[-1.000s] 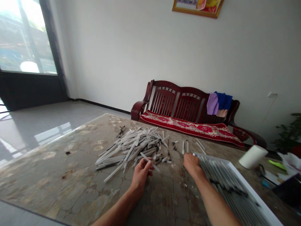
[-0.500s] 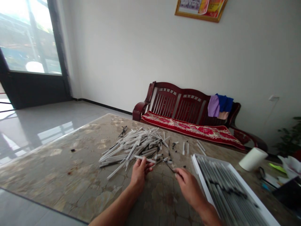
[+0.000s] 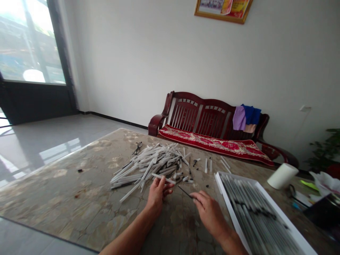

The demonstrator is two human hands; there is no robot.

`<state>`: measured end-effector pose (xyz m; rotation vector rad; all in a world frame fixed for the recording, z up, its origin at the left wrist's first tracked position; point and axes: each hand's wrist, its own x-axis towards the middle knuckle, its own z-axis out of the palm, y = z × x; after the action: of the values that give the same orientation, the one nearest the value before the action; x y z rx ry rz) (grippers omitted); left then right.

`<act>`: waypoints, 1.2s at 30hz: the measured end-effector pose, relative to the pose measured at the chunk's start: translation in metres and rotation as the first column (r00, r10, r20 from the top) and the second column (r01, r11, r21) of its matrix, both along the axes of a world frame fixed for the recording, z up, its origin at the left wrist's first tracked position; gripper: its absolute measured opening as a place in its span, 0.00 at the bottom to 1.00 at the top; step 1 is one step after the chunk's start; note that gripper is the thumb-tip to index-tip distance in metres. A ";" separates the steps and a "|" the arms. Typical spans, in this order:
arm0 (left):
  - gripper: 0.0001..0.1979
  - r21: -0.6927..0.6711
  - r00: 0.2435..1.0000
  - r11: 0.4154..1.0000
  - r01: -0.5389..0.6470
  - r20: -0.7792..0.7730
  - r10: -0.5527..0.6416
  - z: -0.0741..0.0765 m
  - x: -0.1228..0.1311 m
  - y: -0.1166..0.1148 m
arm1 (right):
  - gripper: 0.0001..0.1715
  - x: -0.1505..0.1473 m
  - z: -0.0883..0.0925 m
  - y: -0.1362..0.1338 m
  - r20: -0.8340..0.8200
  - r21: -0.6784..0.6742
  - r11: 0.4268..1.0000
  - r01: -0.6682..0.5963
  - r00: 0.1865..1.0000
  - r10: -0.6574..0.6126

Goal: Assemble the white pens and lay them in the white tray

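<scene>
My left hand [image 3: 157, 193] is closed around a slim white tube [image 3: 163, 178], pinched between thumb and fingers near the front of a heap of similar white tubes [image 3: 151, 163]. In my right hand [image 3: 208, 209] is a thin dark stick [image 3: 185, 192], whose free end points up and left toward the white tube. The two appear apart. Small black and white pieces [image 3: 186, 179] lie just beyond my hands. To the right of my right hand stands a white tray [image 3: 261, 212] with long grey tubes with black parts, laid side by side.
A pair of glasses [image 3: 137, 148] lies behind the heap. Beyond the tray is a white roll [image 3: 283, 176], with papers and a dark object at the right edge. Past the patterned table [image 3: 101, 202] stands a wooden bench [image 3: 209, 117] with a red cover.
The thin dark stick in my right hand has shifted left and now lies more plainly in sight. My left hand keeps its grip on the white tube. The view has turned slightly.
</scene>
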<state>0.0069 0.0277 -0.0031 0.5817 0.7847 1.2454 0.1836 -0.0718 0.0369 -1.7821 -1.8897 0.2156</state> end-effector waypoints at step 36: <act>0.04 -0.054 0.946 0.962 0.269 0.200 -0.253 0.006 -0.001 -0.009 | 0.27 -0.017 -0.026 0.041 -0.906 -0.075 0.996 -0.050 0.420 -0.047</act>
<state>0.0064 0.0189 0.0025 0.4750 0.5725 1.0029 0.1668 -0.0305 0.0105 -1.2283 -1.0400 1.0656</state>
